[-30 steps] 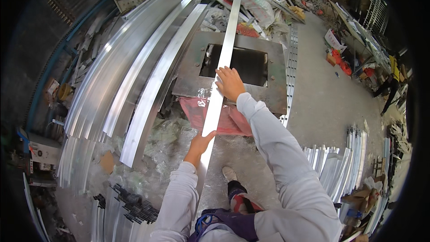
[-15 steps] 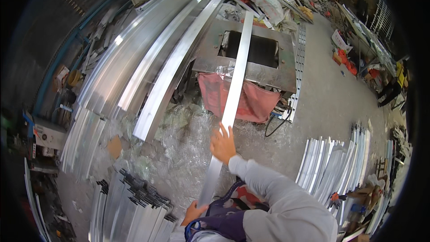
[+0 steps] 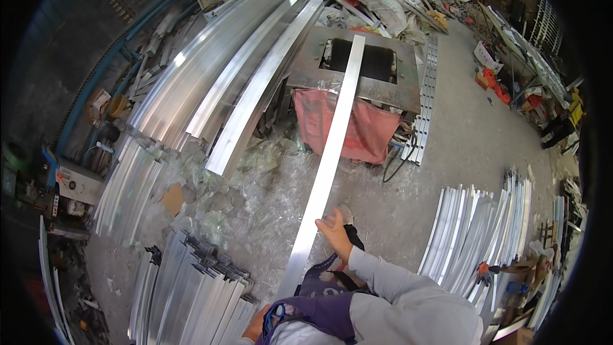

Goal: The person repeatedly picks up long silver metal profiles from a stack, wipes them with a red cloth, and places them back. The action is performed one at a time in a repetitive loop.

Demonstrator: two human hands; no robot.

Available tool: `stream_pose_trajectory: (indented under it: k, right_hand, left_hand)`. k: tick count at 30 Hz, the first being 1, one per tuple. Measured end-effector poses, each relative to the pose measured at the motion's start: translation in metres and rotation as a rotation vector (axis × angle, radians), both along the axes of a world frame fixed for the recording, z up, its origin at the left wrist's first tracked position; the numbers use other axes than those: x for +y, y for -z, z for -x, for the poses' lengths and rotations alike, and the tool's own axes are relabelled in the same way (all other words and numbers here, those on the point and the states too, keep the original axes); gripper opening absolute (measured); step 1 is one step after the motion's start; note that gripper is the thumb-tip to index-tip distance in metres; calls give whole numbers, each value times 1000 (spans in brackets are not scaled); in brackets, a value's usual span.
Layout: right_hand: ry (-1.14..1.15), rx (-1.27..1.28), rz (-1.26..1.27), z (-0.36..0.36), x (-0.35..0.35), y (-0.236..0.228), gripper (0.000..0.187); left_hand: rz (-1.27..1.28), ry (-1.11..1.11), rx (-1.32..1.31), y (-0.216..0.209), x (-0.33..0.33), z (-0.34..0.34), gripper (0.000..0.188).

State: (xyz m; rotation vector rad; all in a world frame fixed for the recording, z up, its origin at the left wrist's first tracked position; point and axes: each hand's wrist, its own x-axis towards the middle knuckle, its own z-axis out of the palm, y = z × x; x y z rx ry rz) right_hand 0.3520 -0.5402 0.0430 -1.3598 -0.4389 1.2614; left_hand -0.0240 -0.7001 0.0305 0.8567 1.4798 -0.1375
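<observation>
A long, flat silvery aluminium profile [image 3: 331, 148] runs from close to my body out over the metal bench. My right hand [image 3: 336, 235] is at its right edge, fingers apart; one fingertip meets the edge and nothing is wrapped round it. My left hand [image 3: 254, 326] is low by my waist, near the profile's close end. Clothing hides its fingers, so its grip does not show. Beneath the far part of the profile stands the bench [image 3: 306, 78], its top cut by a dark rectangular opening, with a red cloth [image 3: 377, 135] hanging on its front.
More long profiles [image 3: 255, 99] lie left of the bench. Bundled profiles stand at lower left [image 3: 191, 294] and right [image 3: 456, 230]. Crumpled clear plastic film [image 3: 255, 160] covers part of the floor. A ladder-like rail [image 3: 426, 102] is beside the bench. Scrap [image 3: 377, 0] is heaped behind.
The profile has come nearer to me, its far end now over the bench opening. My right hand has moved from on top of it to its right edge, closer to my body.
</observation>
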Motion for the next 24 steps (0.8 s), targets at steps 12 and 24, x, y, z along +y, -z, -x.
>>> stream_pose_trajectory:
  k: [12,24]
  right_hand:
    - [-112,812,-199,-18,36,-14,43]
    - [133,368,-67,-31,46,-6,51]
  left_hand:
    - [248,-369,-385,-53,115,-111,68]
    - [-554,201,-36,-64,151,-155,60]
